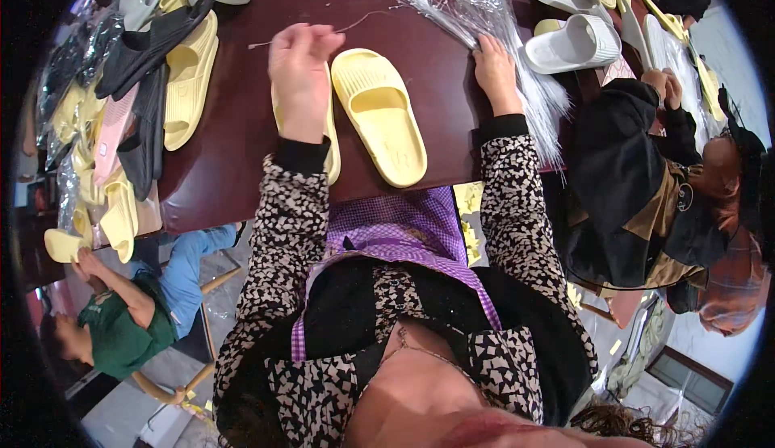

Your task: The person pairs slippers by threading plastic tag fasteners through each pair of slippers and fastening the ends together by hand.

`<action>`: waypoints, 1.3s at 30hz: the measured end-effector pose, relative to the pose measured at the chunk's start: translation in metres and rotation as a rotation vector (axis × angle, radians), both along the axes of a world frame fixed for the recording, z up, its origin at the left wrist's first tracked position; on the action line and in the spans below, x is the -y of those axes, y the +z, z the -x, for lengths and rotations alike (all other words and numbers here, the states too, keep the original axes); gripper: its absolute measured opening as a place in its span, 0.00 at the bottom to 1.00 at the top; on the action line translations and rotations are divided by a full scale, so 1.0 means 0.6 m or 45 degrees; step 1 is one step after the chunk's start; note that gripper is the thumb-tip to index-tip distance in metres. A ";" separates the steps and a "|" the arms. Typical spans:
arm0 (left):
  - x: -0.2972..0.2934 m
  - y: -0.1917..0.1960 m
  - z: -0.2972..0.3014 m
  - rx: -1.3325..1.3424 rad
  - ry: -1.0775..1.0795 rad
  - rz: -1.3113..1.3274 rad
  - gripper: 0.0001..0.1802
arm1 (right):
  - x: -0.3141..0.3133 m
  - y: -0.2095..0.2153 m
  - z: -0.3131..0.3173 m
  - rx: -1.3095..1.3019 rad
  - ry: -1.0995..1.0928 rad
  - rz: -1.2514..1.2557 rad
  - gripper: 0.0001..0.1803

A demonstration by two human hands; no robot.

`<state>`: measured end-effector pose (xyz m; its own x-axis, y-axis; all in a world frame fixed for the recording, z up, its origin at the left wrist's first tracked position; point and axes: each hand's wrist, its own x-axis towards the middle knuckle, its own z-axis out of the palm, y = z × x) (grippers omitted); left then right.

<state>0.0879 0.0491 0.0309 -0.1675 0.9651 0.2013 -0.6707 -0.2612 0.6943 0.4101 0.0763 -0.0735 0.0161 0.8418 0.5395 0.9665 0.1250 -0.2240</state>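
Observation:
A pair of pale yellow slide slippers lies in front of me on the dark red table (242, 182). The right slipper (395, 137) shows whole; the left slipper (332, 145) is partly hidden under my left hand (300, 77). That hand is raised over it, fingers curled together round a thin string (363, 20) that sticks out on both sides. Farther right, my right hand (496, 73) has its fingertips closed on strands at the edge of a bundle of clear-white plastic strings (517, 52). The bundle spreads toward the table's near edge.
Yellow, black, pink and grey slippers (190, 85) are piled at the left, with clear plastic bags. White slippers (573, 44) lie beyond the bundle. One person (133, 311) sits at the left with a yellow slipper; another, in a dark jacket (622, 182), works close on my right.

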 end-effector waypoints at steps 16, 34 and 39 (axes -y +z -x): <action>0.139 -0.004 0.061 -0.042 0.101 0.147 0.05 | 0.165 0.183 0.186 -1.162 0.692 0.353 0.15; 0.212 0.011 0.092 -0.155 -0.201 0.337 0.08 | 0.278 0.247 0.196 -1.618 0.822 1.058 0.08; 0.306 0.004 0.092 -0.972 -0.212 0.347 0.09 | 0.316 0.284 0.197 -1.095 0.692 0.682 0.07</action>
